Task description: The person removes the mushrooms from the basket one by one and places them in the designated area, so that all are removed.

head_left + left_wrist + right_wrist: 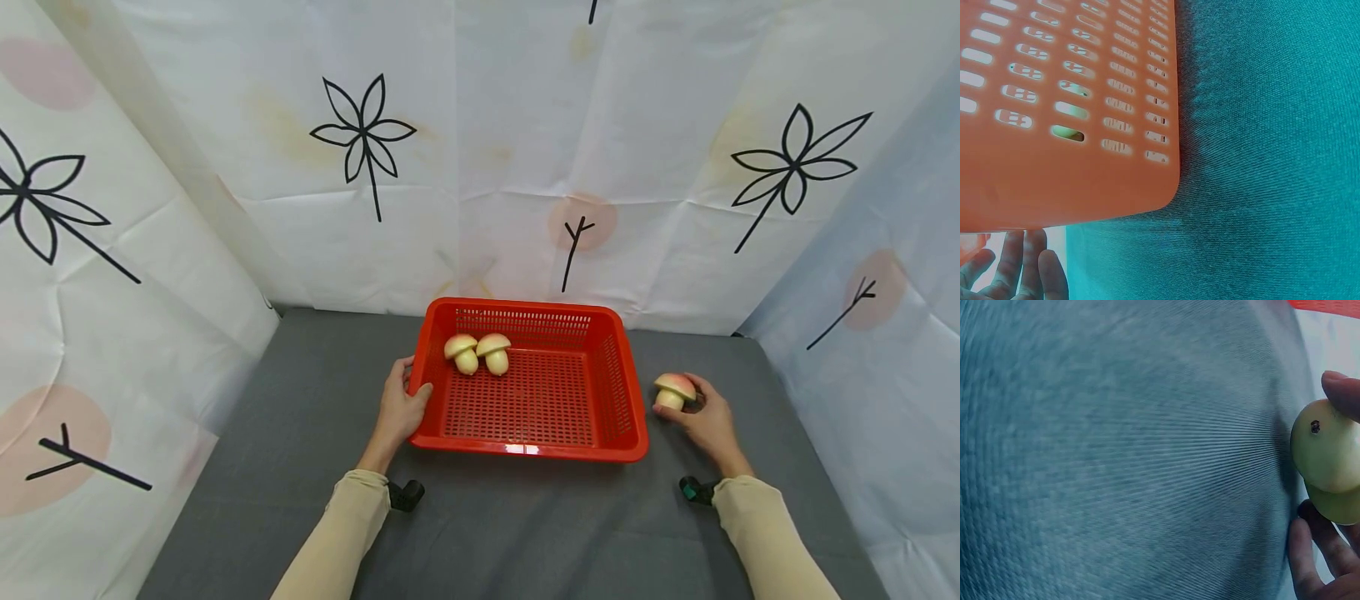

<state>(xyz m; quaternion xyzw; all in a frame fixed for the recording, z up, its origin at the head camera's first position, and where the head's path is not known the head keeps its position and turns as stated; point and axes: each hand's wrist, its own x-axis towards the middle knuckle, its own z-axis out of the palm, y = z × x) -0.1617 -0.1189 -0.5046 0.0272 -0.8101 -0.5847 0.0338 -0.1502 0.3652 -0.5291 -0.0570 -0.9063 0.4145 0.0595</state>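
Observation:
A red perforated plastic basket [525, 454] stands on the grey table. My left hand [403, 407] grips its left side, thumb over the rim and fingers outside; in the left wrist view the basket wall [1072, 181] fills the upper left, above the fingers [1032, 269]. Two toy mushrooms lie side by side in the basket's left part, a left one [462, 353] and a right one [494, 353]. To the right of the basket, my right hand [708, 417] holds a third toy mushroom [675, 390] between thumb and fingers. Its pale rounded stem [1325, 447] shows in the right wrist view.
The grey cloth-covered table [510, 533] extends around the basket. White curtains with leaf drawings [510, 158] close off the back and both sides. Each wrist wears a small black camera, a left one [406, 495] and a right one [697, 490].

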